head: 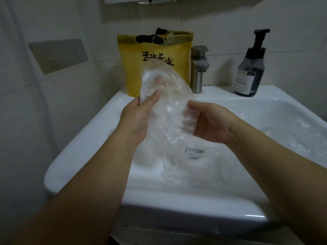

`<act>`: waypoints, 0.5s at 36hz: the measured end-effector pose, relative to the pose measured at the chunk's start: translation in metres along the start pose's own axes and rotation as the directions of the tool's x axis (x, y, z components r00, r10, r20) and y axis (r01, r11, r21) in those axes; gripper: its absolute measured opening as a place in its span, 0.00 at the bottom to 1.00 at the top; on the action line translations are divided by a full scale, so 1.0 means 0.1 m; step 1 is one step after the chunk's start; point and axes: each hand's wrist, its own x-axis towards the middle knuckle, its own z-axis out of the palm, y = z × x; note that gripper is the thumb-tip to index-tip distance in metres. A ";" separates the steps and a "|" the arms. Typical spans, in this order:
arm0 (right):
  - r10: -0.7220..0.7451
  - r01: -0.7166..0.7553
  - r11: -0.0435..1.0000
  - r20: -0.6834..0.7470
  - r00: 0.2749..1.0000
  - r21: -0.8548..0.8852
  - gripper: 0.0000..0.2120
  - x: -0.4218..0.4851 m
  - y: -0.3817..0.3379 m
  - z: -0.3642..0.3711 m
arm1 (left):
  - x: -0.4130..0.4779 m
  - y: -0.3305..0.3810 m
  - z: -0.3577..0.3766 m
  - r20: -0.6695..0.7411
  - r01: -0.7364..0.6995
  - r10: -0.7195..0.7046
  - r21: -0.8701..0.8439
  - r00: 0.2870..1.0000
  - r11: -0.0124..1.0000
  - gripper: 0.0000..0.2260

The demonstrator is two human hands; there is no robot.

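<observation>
Nearest is the front rim of the white sink, and down in its basin lies another piece of clear plastic, just in front of the drain. Above the basin, held up in the air between both hands, is the clear plastic container, standing roughly on edge and apart from the sink. The left hand pinches its left side, thumb on the near face and fingers showing through from behind. The right hand has its fingers curled round the right edge. The container looks thin, light and crinkly, so it will likely flex and buckle under a firm squeeze. It also looks wet, which would make it slippery. The stiffer rim is the best place to hold it, one hand on each side as now, with a gentle grip. Behind it on the sink's back ledge stands a yellow bag, then a metal tap, and further right a dark soap bottle with a pump
</observation>
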 end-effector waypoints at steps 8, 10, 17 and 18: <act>-0.048 0.109 0.920 -0.169 0.984 0.375 0.16 -0.01 -0.13 -0.12 | 0.11 0.05 -0.07 0.062 0.206 -0.199 -0.138 0.978 0.969 0.11; -0.033 0.124 0.917 -0.237 0.971 0.380 0.16 -0.01 -0.15 -0.13 | 0.14 0.02 -0.08 0.041 0.225 -0.222 -0.142 0.974 0.964 0.07; 0.018 0.097 0.940 -0.330 0.944 0.328 0.11 0.04 -0.13 -0.19 | 0.18 -0.01 -0.21 -0.018 0.196 -0.198 -0.076 0.980 0.978 0.18; 0.019 0.095 0.944 -0.339 0.940 0.316 0.10 0.05 -0.13 -0.20 | 0.18 -0.01 -0.22 -0.034 0.177 -0.179 -0.052 0.983 0.983 0.18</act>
